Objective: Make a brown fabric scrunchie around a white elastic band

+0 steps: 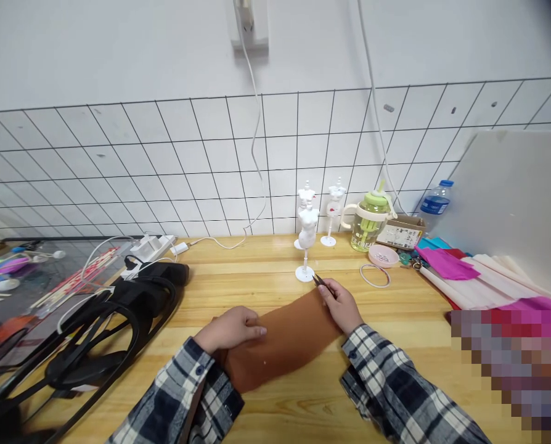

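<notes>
**Brown cloth held flat for trimming**

The left hand (pixel 232 328) lies open and flat on the brown cloth (pixel 285 340), pressing it to the table (pixel 266 265). The right hand (pixel 344 305) is closed around small dark scissors (pixel 320 282) at the far corner of the cloth. The cutting step seems to begin; next, the blades need careful alignment on the edge. The cloth looks soft, plain and smooth.

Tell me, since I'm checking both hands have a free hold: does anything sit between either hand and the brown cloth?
Nothing visible does. The left hand lies flat on the brown cloth near its left end, and the right hand rests at its far right corner, holding small dark snips. The nearest white mannequin stand stands just beyond the cloth, apart from it.
</notes>
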Tool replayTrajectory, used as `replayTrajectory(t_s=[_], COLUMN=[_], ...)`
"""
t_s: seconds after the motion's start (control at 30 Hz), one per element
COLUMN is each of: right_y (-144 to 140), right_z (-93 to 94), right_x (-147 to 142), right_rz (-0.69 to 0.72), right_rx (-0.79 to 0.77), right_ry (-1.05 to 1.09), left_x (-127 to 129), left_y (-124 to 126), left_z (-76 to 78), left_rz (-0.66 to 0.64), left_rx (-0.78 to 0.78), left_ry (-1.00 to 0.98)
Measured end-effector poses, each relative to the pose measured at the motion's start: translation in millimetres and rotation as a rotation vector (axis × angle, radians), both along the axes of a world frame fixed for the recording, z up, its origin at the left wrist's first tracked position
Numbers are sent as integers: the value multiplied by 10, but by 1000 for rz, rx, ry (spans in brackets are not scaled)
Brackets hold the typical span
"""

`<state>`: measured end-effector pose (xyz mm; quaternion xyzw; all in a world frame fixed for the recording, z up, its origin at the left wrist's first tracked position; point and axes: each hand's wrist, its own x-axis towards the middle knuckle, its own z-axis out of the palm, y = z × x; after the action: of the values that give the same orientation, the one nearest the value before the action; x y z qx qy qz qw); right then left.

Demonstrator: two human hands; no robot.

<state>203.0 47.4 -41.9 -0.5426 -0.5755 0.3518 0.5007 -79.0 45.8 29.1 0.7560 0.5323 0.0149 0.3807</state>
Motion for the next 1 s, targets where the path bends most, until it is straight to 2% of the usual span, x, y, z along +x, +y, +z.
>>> replayTrajectory(t_s=[0.1,0.2,0.27,0.37,0.47,0.53,0.6,0.67,0.73,0.8,0.87,1.0], right_y=[-62,-124,-167,-261,-381,-442,-470,-468,-454,-444,-446,-470], right_z=[36,91,143,247,341,360,344,311,286,275,271,261], right_x=[81,102,75,-36,-213,-336,-427,-467,-467,-453,-451,-483], right_rz=[-63,-113,-18,302,579,589,499,400,338,307,289,257], right_rx=[14,-45,-111,-364,-699,-778,-843,-815,-685,-590,-586,-475], right_ry=[-82,-70,-56,31,279,376,405,429,470,506,528,451], left_x=[-188,-327,-344,-267,-153,-100,-74,-66,-52,-8,76,255], left_y=[50,93,113,94,4,-75,-147,-205,-246,-270,-273,-216], left_z=[-25,-70,-93,-63,29,83,105,86,35,-32,-93,-158], left_rz=[1,118,201,330,390,325,228,131,50,32,125,358], left_rx=[-129,-68,4,-2,-249,-441,-578,-683,-811,-912,-859,-584], left_ry=[-313,-374,-413,-687,-979,-1068,-1121,-1126,-1066,-1005,-1055,-1237])
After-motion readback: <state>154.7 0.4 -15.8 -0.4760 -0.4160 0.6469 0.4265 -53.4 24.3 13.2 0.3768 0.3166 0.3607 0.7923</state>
